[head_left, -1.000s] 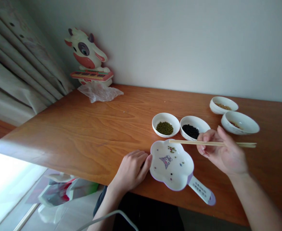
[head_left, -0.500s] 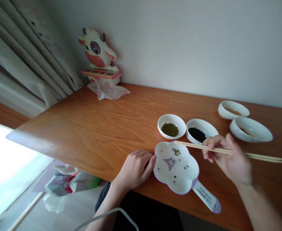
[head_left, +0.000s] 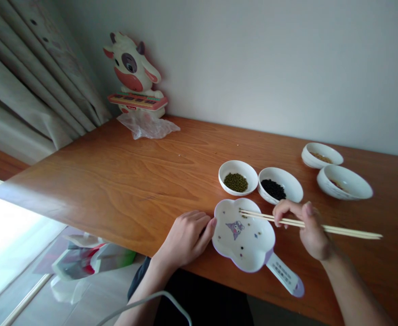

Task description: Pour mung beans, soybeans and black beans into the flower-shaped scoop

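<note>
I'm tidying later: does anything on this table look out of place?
A crumpled clear plastic bag lies loose by the white cow-shaped toy, like discarded wrapping. Two tiny pale specks dot the brown wooden tabletop, too small to identify.

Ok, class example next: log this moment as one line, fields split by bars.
left hand: at rim of flower-shaped dish | right hand: holding chopsticks, tips over dish | beyond dish: green-grain bowl, black-grain bowl

Leftward I have open tabletop (head_left: 124, 181); ahead, 4 bowls (head_left: 290, 183) block me, with a seemingly narrow gap between pairs.
</note>
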Available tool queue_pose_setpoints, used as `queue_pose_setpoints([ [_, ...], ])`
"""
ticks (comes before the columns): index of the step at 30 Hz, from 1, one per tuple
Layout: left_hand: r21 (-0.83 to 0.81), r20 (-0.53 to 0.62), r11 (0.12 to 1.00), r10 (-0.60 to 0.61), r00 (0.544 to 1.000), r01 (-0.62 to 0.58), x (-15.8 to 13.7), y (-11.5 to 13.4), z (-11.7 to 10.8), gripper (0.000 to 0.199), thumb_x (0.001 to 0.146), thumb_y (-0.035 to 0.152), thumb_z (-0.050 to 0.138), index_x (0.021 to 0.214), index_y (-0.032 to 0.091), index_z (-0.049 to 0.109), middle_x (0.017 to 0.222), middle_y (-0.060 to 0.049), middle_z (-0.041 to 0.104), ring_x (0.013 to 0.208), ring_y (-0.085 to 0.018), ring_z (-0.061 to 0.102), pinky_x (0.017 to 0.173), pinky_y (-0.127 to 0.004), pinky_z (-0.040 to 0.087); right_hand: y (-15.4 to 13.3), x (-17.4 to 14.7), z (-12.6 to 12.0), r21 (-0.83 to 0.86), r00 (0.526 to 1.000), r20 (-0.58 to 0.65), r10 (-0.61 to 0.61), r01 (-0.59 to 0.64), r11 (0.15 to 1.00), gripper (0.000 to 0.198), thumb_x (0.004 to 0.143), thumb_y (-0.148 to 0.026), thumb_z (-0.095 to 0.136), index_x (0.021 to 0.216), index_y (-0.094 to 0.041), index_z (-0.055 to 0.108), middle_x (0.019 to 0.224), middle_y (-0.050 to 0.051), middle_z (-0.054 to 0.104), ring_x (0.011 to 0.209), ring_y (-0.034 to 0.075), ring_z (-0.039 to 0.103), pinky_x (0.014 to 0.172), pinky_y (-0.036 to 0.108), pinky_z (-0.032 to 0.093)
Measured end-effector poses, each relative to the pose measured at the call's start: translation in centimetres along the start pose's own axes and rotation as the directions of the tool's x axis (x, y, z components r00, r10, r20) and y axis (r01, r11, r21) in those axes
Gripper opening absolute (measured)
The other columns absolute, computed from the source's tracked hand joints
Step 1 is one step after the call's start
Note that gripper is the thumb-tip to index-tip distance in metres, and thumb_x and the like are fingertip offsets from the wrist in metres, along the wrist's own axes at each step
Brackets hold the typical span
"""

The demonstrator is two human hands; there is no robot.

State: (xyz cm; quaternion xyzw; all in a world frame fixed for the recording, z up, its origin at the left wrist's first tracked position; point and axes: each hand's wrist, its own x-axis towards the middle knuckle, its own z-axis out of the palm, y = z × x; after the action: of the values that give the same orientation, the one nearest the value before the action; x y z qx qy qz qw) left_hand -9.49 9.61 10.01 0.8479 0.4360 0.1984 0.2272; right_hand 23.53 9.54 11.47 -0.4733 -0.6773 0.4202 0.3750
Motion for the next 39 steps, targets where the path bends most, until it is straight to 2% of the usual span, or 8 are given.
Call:
queue_pose_setpoints([
  [19,0.0,-0.01,1.0,0.004,1.0,-0.004,0.01,-0.04,0.07,0.041,0.111,0.033,0.034,0.079,0.02,0.056,0.08,-0.003,0.064,0.073,-0.016,0.057,0.077,-0.03,0.045,-0.01,0.09,-0.21,-0.041,1.0,0.025,-0.004,0.005,0.999,0.076,0.105,-0.063,0.011,0.086,-0.024,0.074,0.084,0.008,0.071,0.072,0.023,0.06,0.063,0.036,0.046],
  [29,-0.005,-0.016,1.0,0.0,1.0,0.0,-0.02,0.05,-0.07,0.042,0.111,0.033,0.034,0.079,0.02,0.058,0.082,-0.004,0.066,0.075,-0.016,0.059,0.077,-0.03,0.047,0.35,0.13,-0.79,-0.092,0.996,0.048,-0.075,0.079,0.993,0.076,0.102,-0.068,0.012,0.086,-0.026,0.073,0.086,0.009,0.071,0.086,0.03,0.064,0.077,0.04,0.047],
  [39,0.002,-0.015,1.0,-0.001,1.0,0.001,0.01,-0.01,0.0,0.042,0.111,0.034,0.034,0.079,0.02,0.057,0.081,-0.003,0.065,0.074,-0.016,0.058,0.077,-0.03,0.047,0.1,0.11,-0.68,-0.125,0.997,0.028,-0.066,0.069,0.99,0.076,0.104,-0.064,0.013,0.083,-0.024,0.073,0.085,0.011,0.072,0.083,0.029,0.066,0.072,0.04,0.047],
])
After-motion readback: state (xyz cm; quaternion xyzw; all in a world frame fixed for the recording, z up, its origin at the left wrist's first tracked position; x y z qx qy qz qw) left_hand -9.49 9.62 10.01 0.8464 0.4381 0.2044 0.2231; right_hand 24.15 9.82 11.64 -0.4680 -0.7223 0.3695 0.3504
